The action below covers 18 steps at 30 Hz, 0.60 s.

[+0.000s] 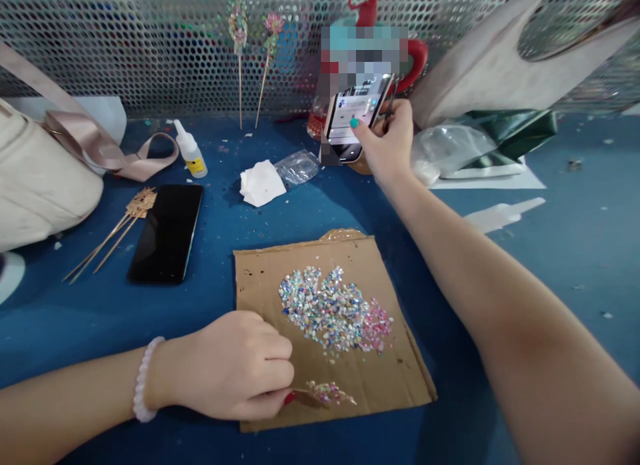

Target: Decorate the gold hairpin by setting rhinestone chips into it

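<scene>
My left hand (235,372), with a pale bead bracelet at the wrist, is closed low over the cardboard. Its fingertips pinch the stem of a hairpin (327,392) whose head is set with pink and clear stones. A heap of small blue, clear and pink rhinestones (325,308) lies on the cardboard sheet (265,288) beyond that hand. Further back, my right hand (393,142) grips a lit phone (353,122) by its right edge, thumb on the screen. The phone is tilted upright before a partly blurred cup (316,122).
A black phone (167,232), gold hairpin sticks (135,208) and a glue bottle (190,152) lie at the left near a cream bag (43,178). Two decorated hairpins (240,72) stand against the perforated metal panel (165,52). White paper (263,183) and plastic bags (450,148) sit behind the cardboard.
</scene>
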### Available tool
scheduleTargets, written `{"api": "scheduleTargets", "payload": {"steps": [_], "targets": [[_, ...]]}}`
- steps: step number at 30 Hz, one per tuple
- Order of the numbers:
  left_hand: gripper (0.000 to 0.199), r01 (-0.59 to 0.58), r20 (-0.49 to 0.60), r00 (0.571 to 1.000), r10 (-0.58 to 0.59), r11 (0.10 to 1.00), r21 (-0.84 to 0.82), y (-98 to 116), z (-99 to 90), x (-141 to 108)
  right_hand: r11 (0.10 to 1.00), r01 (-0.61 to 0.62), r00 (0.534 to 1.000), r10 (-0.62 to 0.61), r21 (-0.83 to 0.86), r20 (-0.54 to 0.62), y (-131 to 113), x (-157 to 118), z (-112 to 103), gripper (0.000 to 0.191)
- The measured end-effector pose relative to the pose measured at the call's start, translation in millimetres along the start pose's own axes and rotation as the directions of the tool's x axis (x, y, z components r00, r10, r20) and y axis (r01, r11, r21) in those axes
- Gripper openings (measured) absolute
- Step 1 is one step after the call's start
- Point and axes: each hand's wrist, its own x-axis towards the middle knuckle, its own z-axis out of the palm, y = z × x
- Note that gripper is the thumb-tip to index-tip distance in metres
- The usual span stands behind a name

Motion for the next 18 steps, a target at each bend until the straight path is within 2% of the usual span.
{"api": "scheduleTargets", "payload": {"steps": [5, 9, 12, 18], "targets": [[0.024, 0.004, 0.015, 1.000, -0.004, 1.000, 0.006, 0.1, -0.7, -0.8, 0.997, -0.066, 0.998, 0.064, -0.051, -0.027, -11.8, -8.8, 0.3, 0.039], [0.024, 0.006, 0.024, 1.000, -0.006, 1.000, 0.006, 0.2, -1.0, -0.9, 0.989, -0.084, 0.996, 0.079, -0.121, -0.042, -31.1, -18.8, 2.5, 0.052], [0.024, 0.005, 0.013, 1.000, -0.006, 1.000, 0.005, 0.2, -0.9, -0.5, 0.980, -0.083, 0.992, 0.064, -0.182, -0.105, -42.2, -23.5, 7.7, 0.061], [0.024, 0.008, 0.024, 1.000, -0.008, 1.000, 0.010, -0.2, -0.5, -0.1, 0.954, -0.141, 0.979, 0.096, -0.264, -0.177, -45.6, -19.9, 23.9, 0.080]]}}
